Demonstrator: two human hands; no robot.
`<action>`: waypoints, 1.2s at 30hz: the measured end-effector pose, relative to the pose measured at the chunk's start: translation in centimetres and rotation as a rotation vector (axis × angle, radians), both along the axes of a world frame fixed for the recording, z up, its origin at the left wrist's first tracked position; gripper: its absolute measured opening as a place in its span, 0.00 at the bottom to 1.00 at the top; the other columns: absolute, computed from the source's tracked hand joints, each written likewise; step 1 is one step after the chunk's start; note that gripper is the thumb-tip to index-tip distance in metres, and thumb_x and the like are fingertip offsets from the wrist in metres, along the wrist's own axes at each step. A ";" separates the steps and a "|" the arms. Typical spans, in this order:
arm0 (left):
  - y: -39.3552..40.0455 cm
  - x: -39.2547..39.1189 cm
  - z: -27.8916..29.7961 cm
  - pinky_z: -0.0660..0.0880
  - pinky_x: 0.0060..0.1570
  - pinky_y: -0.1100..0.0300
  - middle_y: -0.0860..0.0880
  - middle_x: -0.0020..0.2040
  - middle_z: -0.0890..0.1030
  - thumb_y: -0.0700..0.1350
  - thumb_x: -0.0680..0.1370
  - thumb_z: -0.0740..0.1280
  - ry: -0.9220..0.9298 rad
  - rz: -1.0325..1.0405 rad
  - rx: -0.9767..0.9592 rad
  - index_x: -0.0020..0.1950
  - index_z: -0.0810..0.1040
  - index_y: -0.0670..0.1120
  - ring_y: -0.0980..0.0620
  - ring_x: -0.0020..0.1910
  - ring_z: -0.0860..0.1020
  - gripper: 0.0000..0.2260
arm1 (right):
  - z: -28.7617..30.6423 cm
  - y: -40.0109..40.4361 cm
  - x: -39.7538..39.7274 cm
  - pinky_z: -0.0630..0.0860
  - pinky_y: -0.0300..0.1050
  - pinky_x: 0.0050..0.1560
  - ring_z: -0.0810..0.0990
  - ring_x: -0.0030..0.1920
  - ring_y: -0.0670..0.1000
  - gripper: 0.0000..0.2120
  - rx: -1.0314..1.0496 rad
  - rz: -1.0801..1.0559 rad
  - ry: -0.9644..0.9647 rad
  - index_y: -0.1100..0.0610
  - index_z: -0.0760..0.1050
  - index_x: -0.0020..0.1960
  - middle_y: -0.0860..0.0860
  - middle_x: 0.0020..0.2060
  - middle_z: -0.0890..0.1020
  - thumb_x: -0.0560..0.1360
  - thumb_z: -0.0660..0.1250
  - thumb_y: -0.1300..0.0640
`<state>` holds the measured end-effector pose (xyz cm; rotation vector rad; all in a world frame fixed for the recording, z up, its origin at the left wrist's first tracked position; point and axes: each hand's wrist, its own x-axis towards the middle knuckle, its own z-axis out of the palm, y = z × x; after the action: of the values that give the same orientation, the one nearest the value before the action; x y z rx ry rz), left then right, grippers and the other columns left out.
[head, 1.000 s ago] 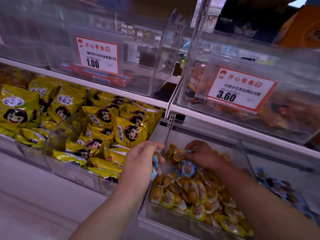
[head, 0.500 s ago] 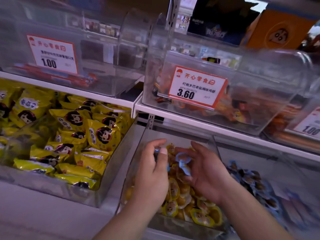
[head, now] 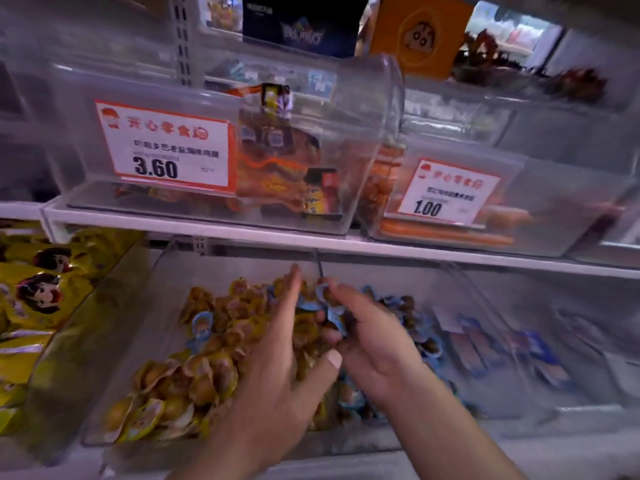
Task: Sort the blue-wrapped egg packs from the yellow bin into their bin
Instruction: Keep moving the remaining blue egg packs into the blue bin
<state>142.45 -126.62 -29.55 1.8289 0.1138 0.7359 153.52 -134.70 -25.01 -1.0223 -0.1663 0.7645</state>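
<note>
I am standing at a snack shelf [head: 311, 242], looking down at clear plastic bins on its lower tier. The yellow bin [head: 194, 358], heaped with yellow-wrapped egg packs, is sitting in front of me; the blue bin [head: 433, 341], holding blue-wrapped egg packs, is standing just beside it on my right, with a clear divider between them. Further left, yellow snack bags [head: 38, 299] are filling another bin. Above, a price tag [head: 166, 148] is reading 3.60.

My left hand [head: 277, 386] is reaching over the yellow bin with fingers straight and released, holding nothing that I can see, its fingertips up near the divider. My right hand [head: 367, 341] is hovering over the divider, palm turned inward, its fingers curling around a small cluster of blue-wrapped egg packs [head: 325, 306]. One more stray blue pack [head: 200, 323] is lying among the yellow ones, toward the left of that heap.

The risk, as I am judging it: the packs are small and slippery, and I am gripping several at once, so one could be slipping out and dropping back into the yellow heap before clearing the divider. My left hand, so close, could also be nudging yellow packs over the wall. The picture is blurring with motion, so exact contact is hard to tell.
</note>
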 end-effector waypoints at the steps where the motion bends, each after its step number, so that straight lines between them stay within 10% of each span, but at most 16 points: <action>1: 0.2 0.3 -0.4 0.54 0.75 0.57 0.68 0.78 0.54 0.61 0.76 0.63 0.012 0.036 0.027 0.79 0.50 0.65 0.65 0.78 0.52 0.34 | -0.1 -0.5 1.2 0.68 0.37 0.22 0.78 0.32 0.50 0.15 0.018 -0.042 0.015 0.64 0.81 0.51 0.57 0.39 0.81 0.67 0.74 0.59; 4: 1.8 0.9 -1.1 0.57 0.72 0.62 0.73 0.74 0.60 0.59 0.79 0.63 0.118 0.154 0.095 0.74 0.61 0.70 0.71 0.74 0.57 0.24 | -1.1 -2.5 5.4 0.68 0.37 0.22 0.76 0.30 0.50 0.04 0.002 -0.172 -0.017 0.61 0.80 0.44 0.54 0.34 0.80 0.74 0.71 0.60; 7: 3.3 1.0 -1.8 0.69 0.65 0.61 0.67 0.66 0.73 0.49 0.80 0.65 0.170 0.300 0.165 0.65 0.72 0.67 0.66 0.65 0.71 0.16 | -2.7 -4.4 9.0 0.78 0.45 0.32 0.78 0.34 0.56 0.12 -0.331 -0.220 -0.301 0.59 0.81 0.40 0.53 0.32 0.81 0.79 0.68 0.52; 11: 4.4 0.3 -1.6 0.69 0.38 0.63 0.59 0.43 0.78 0.47 0.79 0.65 0.202 0.340 0.222 0.60 0.76 0.64 0.61 0.36 0.73 0.14 | -5.0 -5.5 11.1 0.77 0.59 0.61 0.81 0.59 0.57 0.26 -0.829 -0.094 -0.549 0.56 0.79 0.61 0.55 0.57 0.83 0.76 0.64 0.36; 19: 8.1 -4.1 -0.4 0.77 0.47 0.59 0.63 0.50 0.80 0.46 0.78 0.64 0.183 0.526 0.367 0.55 0.80 0.61 0.62 0.49 0.79 0.11 | -2.6 -3.1 7.2 0.74 0.30 0.43 0.83 0.47 0.42 0.10 -0.604 -0.415 -0.953 0.47 0.82 0.47 0.43 0.43 0.86 0.79 0.64 0.59; 22: 9.8 -7.2 0.7 0.71 0.52 0.64 0.60 0.50 0.80 0.46 0.75 0.60 0.091 0.660 0.504 0.53 0.82 0.54 0.60 0.51 0.76 0.13 | -1.4 -0.4 2.1 0.72 0.28 0.37 0.82 0.41 0.40 0.10 -0.515 -0.191 -1.215 0.45 0.81 0.49 0.38 0.42 0.84 0.78 0.62 0.56; 25: 11.5 -9.7 0.4 0.70 0.58 0.59 0.55 0.57 0.77 0.43 0.74 0.60 0.171 0.709 0.555 0.55 0.81 0.50 0.54 0.57 0.75 0.15 | -1.2 4.5 -1.3 0.74 0.31 0.52 0.80 0.53 0.38 0.12 -0.532 0.189 -1.427 0.45 0.81 0.57 0.38 0.51 0.83 0.78 0.63 0.54; 29: 12.4 -11.4 -0.4 0.69 0.66 0.53 0.50 0.69 0.74 0.40 0.74 0.63 0.391 0.628 0.540 0.62 0.80 0.50 0.48 0.66 0.72 0.17 | -2.0 12.6 -2.7 0.75 0.52 0.60 0.79 0.59 0.54 0.16 -0.806 0.680 -1.648 0.52 0.77 0.64 0.54 0.59 0.81 0.77 0.67 0.54; 36: 13.2 -12.4 -0.1 0.68 0.66 0.57 0.55 0.67 0.73 0.43 0.74 0.60 0.358 0.538 0.512 0.62 0.79 0.52 0.52 0.65 0.71 0.19 | -4.6 19.9 -2.6 0.73 0.54 0.67 0.73 0.68 0.58 0.33 -1.234 1.256 -1.773 0.45 0.64 0.76 0.55 0.73 0.69 0.72 0.68 0.46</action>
<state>130.08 -113.43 -29.61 2.4488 0.7308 0.8457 150.94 -114.84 -29.66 -2.6197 -2.2417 0.7544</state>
